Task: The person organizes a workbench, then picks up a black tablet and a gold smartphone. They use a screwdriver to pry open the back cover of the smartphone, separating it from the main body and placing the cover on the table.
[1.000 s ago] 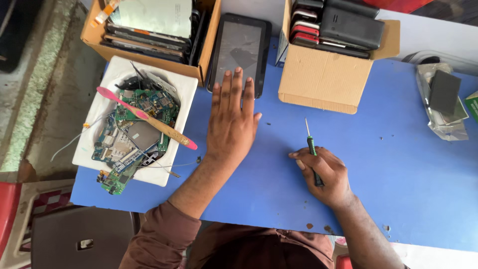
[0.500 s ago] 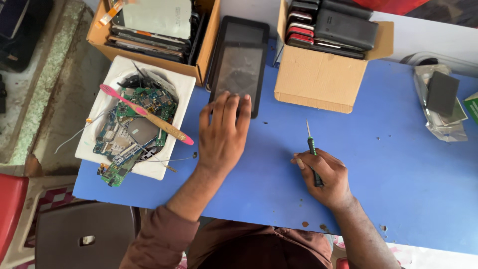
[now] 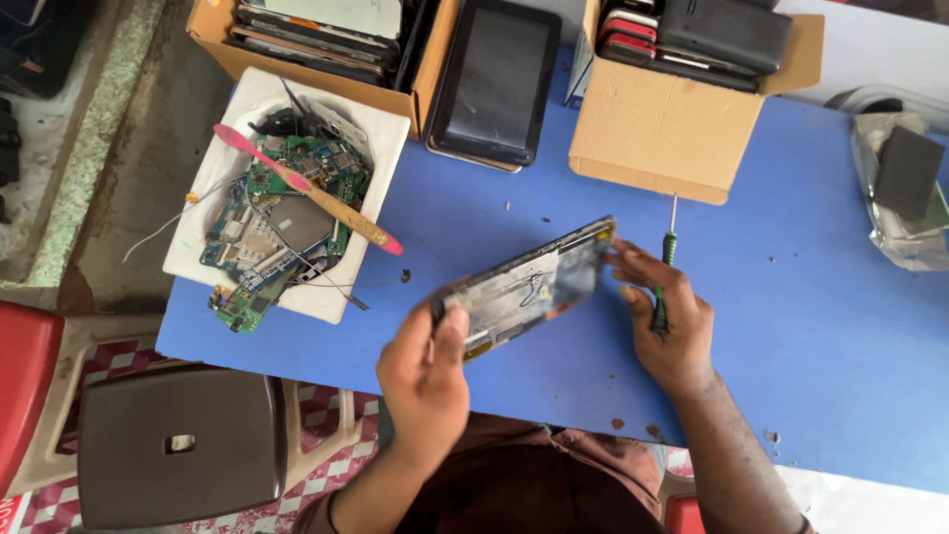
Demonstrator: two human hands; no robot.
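Where my left hand (image 3: 427,381) lay flat on the blue table (image 3: 811,297) a moment ago, beside the black tablet (image 3: 494,84) propped at the far edge, it is now raised and clenched round the near-left corner of an opened tablet shell (image 3: 529,287), thumb on top; the shell was not in sight before and now hangs tilted above the table, bare metal inside facing me, so I judge the work has moved from reaching to handling this piece. Far left sits the white tray (image 3: 390,133) heaped with green circuit boards (image 3: 272,222), a pink toothbrush (image 3: 306,188) lying across them; the tray overhangs the table's left edge, and a brown stool (image 3: 178,445) stands below it. Behind, a cardboard box (image 3: 336,89) of flat devices stands against the tray. Between tray and shell there is bare blue surface with a few dark specks. My right hand (image 3: 672,321) steadies the shell's far-right end with its fingertips while pinning the green-handled screwdriver (image 3: 664,267) in the palm, its tip pointing away from me towards a second cardboard box (image 3: 682,129), which stands near. Right of that hand the table runs open as far as a clear bag (image 3: 905,213) by the right edge
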